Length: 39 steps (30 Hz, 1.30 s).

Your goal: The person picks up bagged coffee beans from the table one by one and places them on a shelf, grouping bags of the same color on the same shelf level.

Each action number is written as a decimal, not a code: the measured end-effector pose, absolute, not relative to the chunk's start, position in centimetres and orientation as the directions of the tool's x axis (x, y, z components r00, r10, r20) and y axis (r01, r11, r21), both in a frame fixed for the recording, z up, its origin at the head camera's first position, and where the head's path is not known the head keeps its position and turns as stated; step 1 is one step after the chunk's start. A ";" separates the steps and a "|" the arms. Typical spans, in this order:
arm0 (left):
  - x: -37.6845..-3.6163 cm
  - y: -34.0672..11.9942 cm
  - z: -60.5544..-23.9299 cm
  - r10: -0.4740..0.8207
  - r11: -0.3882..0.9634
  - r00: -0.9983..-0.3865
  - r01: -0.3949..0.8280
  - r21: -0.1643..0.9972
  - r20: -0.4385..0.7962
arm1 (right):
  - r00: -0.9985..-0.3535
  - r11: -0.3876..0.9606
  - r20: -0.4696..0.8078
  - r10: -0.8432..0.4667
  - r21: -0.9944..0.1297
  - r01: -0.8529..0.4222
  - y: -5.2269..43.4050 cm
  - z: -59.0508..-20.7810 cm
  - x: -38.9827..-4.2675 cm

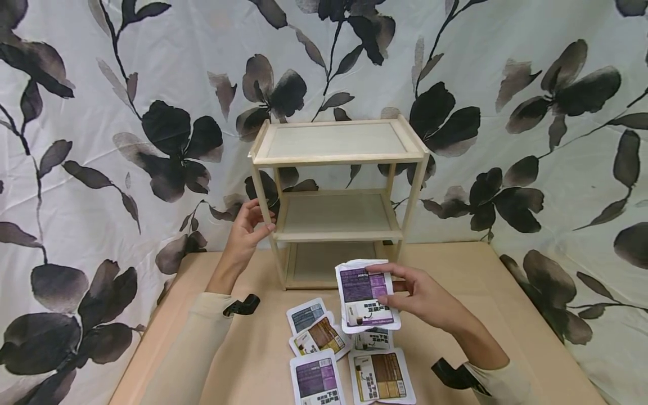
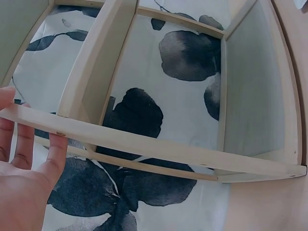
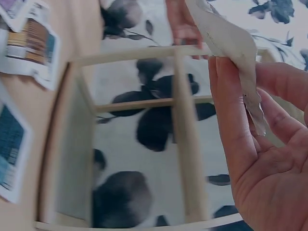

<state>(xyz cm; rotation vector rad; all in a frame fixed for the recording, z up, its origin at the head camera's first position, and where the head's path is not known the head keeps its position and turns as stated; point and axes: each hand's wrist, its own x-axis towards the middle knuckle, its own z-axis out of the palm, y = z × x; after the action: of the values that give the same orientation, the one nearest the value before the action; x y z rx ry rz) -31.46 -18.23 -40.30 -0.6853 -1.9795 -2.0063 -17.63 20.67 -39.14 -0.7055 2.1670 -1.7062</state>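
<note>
A three-tier wooden shelf (image 1: 336, 160) stands at the back of the tan table (image 1: 253, 365), and all its tiers are bare. My left hand (image 1: 255, 222) holds its front left post at middle-tier height, thumb in front and fingers to the side. In the left wrist view the fingers (image 2: 14, 144) lie behind that post (image 2: 144, 144). My right hand (image 1: 379, 284) pinches a white sachet with a purple label (image 1: 356, 284) upright in front of the bottom tier. The right wrist view shows the sachet (image 3: 226, 38) edge-on between thumb and fingers (image 3: 269, 82), with the shelf (image 3: 185, 144) beyond.
Several more sachets lie flat on the table near me: a blue one (image 1: 306, 315), a brown one (image 1: 321, 336), a purple one (image 1: 316, 379) and another brown one (image 1: 382, 377). A floral cloth (image 1: 101, 140) hangs behind and beside the table. The table's right edge (image 1: 536, 315) runs close by.
</note>
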 end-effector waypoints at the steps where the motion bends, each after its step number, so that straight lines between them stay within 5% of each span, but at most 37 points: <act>1: -31.5 -18.3 -40.2 0.152 -0.060 -0.861 0.482 0.874 0.486 | -0.838 0.179 0.079 -0.540 -0.962 -0.207 20.8 -38.6 -17.7; 29: -30.7 -18.4 -39.9 0.111 -0.094 -0.873 0.467 0.879 0.476 | -0.825 0.256 0.366 -0.431 -0.827 -0.501 23.0 -24.4 -19.3; 39: -30.8 -18.0 -39.4 0.078 -0.088 -0.894 0.435 0.896 0.442 | -0.806 0.108 0.398 -0.438 -0.867 -0.487 24.4 -20.4 -22.2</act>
<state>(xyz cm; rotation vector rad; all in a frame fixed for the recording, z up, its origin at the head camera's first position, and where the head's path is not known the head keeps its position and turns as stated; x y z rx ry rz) -30.76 -17.99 -39.43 -0.5634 -1.9323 -2.0734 -22.19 24.38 -20.43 -0.9895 2.3679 -1.8818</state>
